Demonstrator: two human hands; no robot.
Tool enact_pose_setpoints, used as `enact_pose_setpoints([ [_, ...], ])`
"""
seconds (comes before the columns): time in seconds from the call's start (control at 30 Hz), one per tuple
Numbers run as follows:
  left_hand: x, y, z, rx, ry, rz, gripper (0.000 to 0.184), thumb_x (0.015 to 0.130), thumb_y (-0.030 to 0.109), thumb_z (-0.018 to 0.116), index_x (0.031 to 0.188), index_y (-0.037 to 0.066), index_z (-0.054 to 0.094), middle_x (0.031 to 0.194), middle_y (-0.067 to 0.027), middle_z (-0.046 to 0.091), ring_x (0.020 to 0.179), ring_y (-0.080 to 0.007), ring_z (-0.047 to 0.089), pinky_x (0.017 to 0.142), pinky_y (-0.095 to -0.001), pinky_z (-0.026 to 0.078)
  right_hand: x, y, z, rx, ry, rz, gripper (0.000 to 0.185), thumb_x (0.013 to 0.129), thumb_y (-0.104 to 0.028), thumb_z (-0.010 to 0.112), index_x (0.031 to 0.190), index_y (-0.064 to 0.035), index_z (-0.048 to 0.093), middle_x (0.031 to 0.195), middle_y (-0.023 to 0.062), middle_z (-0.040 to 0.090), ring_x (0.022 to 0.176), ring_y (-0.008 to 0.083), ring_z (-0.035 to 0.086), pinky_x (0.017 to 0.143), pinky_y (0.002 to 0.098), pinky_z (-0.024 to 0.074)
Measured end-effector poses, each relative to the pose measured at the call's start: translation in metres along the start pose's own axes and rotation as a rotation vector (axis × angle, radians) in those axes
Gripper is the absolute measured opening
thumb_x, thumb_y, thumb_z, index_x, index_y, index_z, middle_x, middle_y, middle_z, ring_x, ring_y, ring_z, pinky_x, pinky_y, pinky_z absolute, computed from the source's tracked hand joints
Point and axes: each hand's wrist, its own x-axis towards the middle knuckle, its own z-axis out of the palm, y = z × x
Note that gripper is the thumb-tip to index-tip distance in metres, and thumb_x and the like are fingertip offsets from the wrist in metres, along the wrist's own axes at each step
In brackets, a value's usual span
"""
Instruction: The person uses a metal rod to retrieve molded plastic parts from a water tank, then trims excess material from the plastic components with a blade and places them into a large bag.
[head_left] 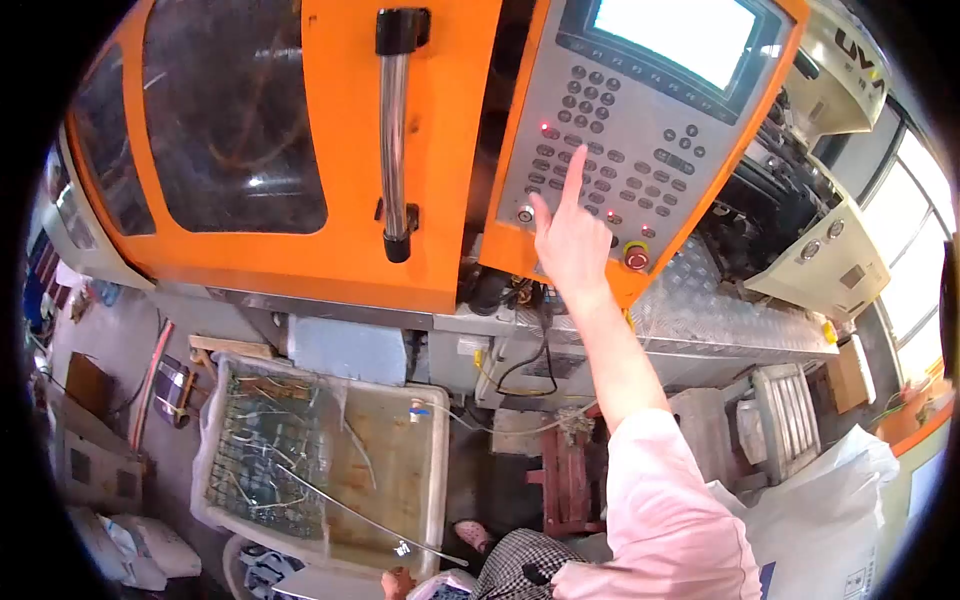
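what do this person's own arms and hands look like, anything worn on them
The right arm has a loose, pale pink sleeve ending near the elbow, with the forearm uncovered. The right hand wears no glove, and no watch shows. The left hand barely shows at the bottom edge.

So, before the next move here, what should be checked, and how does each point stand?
1. Right hand at the buttons: ok, index finger extended over them. Actual pressing: cannot tell.
2. Left hand away from the orange door: ok, it is low, near the tub.
3. Door fully closed: cannot tell from this angle.
4. Screen readable: not ok, washed out white.
5. Red stop button uncovered: ok, visible beside the right hand.
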Motion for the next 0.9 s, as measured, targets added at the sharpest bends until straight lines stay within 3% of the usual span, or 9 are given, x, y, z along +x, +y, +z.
enact_pose_setpoints([
  [0.17, -0.021, -0.037, -0.021, -0.210, 0.122, -0.055, 0.010, 0.079, 0.009, 0.056, 0.084, 0.001, 0.060, 0.061, -0.0074, 0.059, 0.047, -0.0191, 0.058, 0.044, -0.0340, 0.051, 0.020, 0.025, 0.001, -0.126, -0.170, 0.122, 0.085, 0.088, -0.036, 0.051, 0.141, 0.0001, -0.004, 0.057, 0.0189, 0.060, 0.054, 0.0354, 0.061, 0.051, 0.0433, 0.0502],
  [0.3, -0.062, -0.053, -0.026, -0.822, -0.289, 0.012, 0.022, 0.077, 0.026, 0.060, 0.064, 0.008, 0.060, 0.057, -0.0022, 0.058, 0.051, -0.0152, 0.052, 0.050, -0.0349, 0.046, 0.018, 0.008, -0.018, -0.049, -0.195, 0.156, 0.083, 0.088, -0.036, 0.051, 0.142, -0.0015, -0.003, 0.059, 0.0186, 0.061, 0.056, 0.0345, 0.062, 0.052, 0.0436, 0.0500],
  [0.4, -0.093, -0.047, -0.023, 0.237, 0.182, 0.417, 0.016, 0.078, 0.011, 0.053, 0.064, 0.005, 0.056, 0.054, -0.0010, 0.048, 0.050, -0.0131, 0.047, 0.044, -0.0324, 0.039, -0.002, -0.036, 0.017, 0.385, 0.015, -0.092, 0.062, 0.084, -0.032, 0.057, 0.131, 0.0023, 0.034, 0.074, 0.0182, 0.062, 0.064, 0.0327, 0.063, 0.056, 0.0415, 0.0505],
  [0.5, -0.122, -0.040, -0.020, -0.140, 0.131, 0.380, 0.012, 0.078, 0.012, 0.055, 0.071, 0.004, 0.059, 0.063, -0.0061, 0.057, 0.055, -0.0129, 0.050, 0.046, -0.0320, 0.040, -0.006, -0.101, 0.051, 0.714, 0.170, -0.373, 0.058, 0.081, -0.028, 0.064, 0.125, 0.0012, 0.039, 0.098, 0.0223, 0.059, 0.089, 0.0330, 0.060, 0.074, 0.0409, 0.0490],
  [0.63, -0.191, -0.013, -0.030, 0.217, 0.327, 0.080, 0.017, 0.080, 0.015, 0.057, 0.095, 0.010, 0.064, 0.079, -0.0139, 0.064, 0.065, -0.0197, 0.059, 0.057, -0.0378, 0.047, -0.002, -0.159, 0.107, 0.970, 0.171, 0.073, 0.051, 0.087, -0.024, 0.057, 0.123, 0.0042, 0.035, 0.075, 0.0177, 0.061, 0.064, 0.0310, 0.062, 0.057, 0.0403, 0.0490],
  [0.7, -0.188, -0.050, -0.031, 0.058, 0.349, -0.032, 0.011, 0.081, 0.013, 0.056, 0.088, 0.007, 0.062, 0.070, -0.0102, 0.060, 0.057, -0.0190, 0.057, 0.050, -0.0367, 0.047, 0.000, -0.161, 0.119, 0.950, 0.212, 0.071, 0.041, 0.090, -0.024, 0.052, 0.118, 0.0038, 0.039, 0.058, 0.0075, 0.056, 0.051, 0.0210, 0.058, 0.049, 0.0352, 0.0462],
  [0.77, -0.187, -0.105, -0.014, -0.098, 0.355, -0.099, 0.009, 0.081, 0.012, 0.055, 0.081, 0.005, 0.061, 0.061, -0.0065, 0.056, 0.048, -0.0183, 0.055, 0.044, -0.0356, 0.047, 0.000, -0.165, 0.112, 1.064, 0.083, 0.074, 0.033, 0.094, -0.025, 0.047, 0.112, 0.0019, 0.040, 0.061, 0.0059, 0.056, 0.051, 0.0173, 0.057, 0.049, 0.0306, 0.0455],
  [0.87, -0.221, -0.059, -0.012, 0.529, 0.377, -0.180, 0.038, 0.086, 0.039, 0.046, 0.093, 0.006, 0.063, 0.089, -0.0200, 0.064, 0.085, -0.0368, 0.060, 0.076, -0.0473, 0.046, 0.004, -0.184, 0.121, 1.050, 0.081, 0.027, 0.037, 0.093, -0.031, 0.049, 0.108, 0.0009, 0.039, 0.074, 0.0090, 0.056, 0.059, 0.0171, 0.058, 0.051, 0.0291, 0.0470],
  [0.9, -0.213, -0.069, -0.008, 0.452, 0.414, -0.127, 0.035, 0.084, 0.035, 0.047, 0.093, 0.005, 0.063, 0.092, -0.0211, 0.063, 0.090, -0.0373, 0.060, 0.079, -0.0477, 0.046, 0.005, -0.190, 0.121, 1.071, 0.039, 0.042, 0.040, 0.092, -0.034, 0.049, 0.108, 0.0016, 0.039, 0.076, 0.0115, 0.058, 0.063, 0.0202, 0.059, 0.054, 0.0312, 0.0481],
])
